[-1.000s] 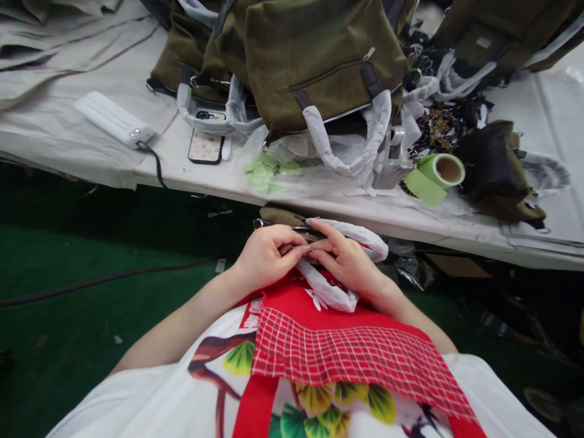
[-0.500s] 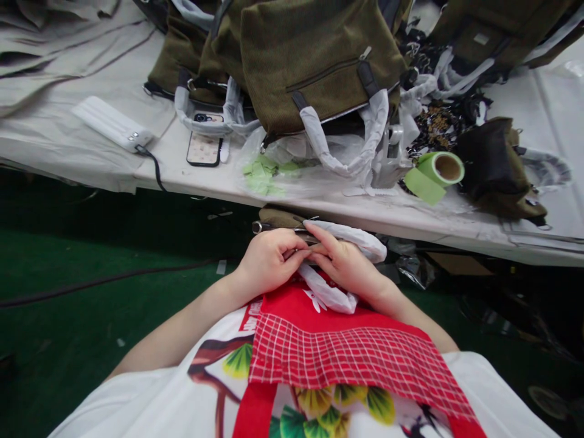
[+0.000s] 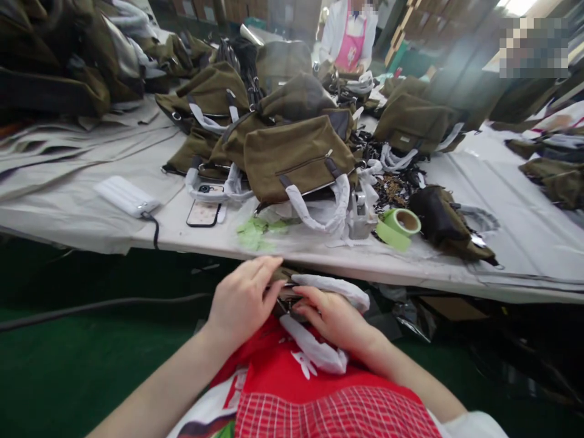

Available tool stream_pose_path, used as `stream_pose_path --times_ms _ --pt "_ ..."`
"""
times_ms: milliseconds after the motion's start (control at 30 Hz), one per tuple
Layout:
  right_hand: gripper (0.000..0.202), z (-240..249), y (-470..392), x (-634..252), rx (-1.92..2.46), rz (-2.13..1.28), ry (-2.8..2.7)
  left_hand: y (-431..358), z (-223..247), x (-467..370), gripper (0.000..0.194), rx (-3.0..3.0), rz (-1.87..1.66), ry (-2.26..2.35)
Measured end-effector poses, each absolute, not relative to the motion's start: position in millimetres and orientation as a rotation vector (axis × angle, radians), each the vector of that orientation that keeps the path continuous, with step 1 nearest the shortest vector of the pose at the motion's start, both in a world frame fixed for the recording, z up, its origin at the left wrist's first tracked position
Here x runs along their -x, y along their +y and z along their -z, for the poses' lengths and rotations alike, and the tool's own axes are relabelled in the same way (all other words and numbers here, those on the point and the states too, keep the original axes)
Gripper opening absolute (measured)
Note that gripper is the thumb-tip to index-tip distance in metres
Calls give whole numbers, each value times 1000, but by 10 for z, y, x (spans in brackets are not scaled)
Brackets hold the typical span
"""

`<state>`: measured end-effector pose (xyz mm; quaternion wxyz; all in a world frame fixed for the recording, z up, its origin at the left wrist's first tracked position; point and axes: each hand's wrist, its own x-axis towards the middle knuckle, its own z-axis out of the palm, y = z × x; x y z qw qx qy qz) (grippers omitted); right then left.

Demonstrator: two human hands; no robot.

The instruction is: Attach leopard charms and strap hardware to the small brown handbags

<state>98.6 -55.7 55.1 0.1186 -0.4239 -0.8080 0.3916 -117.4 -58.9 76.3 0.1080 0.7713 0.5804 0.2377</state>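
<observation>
An olive handbag [image 3: 283, 275] sits in my lap below the table edge, mostly hidden by my hands. Its two handles are wrapped in white: the far handle [image 3: 333, 286] arches beyond my right hand, while the near handle [image 3: 314, 348] hangs over my red apron [image 3: 274, 377]. My left hand [image 3: 241, 298] is curled over the bag's left end, thumb and fingers about its edge. At the bag's zippered opening, my right hand [image 3: 335, 313] grips the edge with bent fingers. Whether anything small lies between the fingers cannot be seen.
On the table [image 3: 310, 255] lie a pile of olive handbags [image 3: 296, 155], a phone [image 3: 203, 213], a white power strip [image 3: 126, 196], green tape [image 3: 404, 224], and a smaller dark bag [image 3: 444, 216]. A co-worker in a pink apron [image 3: 350, 48] stands across the table.
My view has tilted up, bringing the far table and a co-worker into sight. My hands, earlier pinched together over the bag, have moved apart, the left one going left and rising.
</observation>
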Motion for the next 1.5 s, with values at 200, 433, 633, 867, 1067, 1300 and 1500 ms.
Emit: stream_pose_path --times_ms 200,433,633,867,1067,1300,1500 --pt "28 -491 -561 -1007 1218 -1176 -2551 -286 -749 1327 42 -2300 -70 1660" --pt "24 -534 -563 -947 1439 -1007 -2573 -327 -624 1128 26 -2281 53 1590" --pt "16 -412 -461 -948 1525 -1221 -2340 -477 -622 976 32 -2109 -77 1677" --pt "20 -18 -515 -905 1444 -1673 -1876 -544 -602 851 27 -2003 -6 1667" --pt "6 9 -559 -886 1495 -1394 -2050 -556 -619 823 22 -2080 10 1622" --pt "14 -108 -474 -1072 1853 -871 -2390 -486 -598 904 12 -2027 6 1551" --pt "22 -158 -432 -1219 1636 -836 -2461 -396 -573 1063 18 -1996 15 1723"
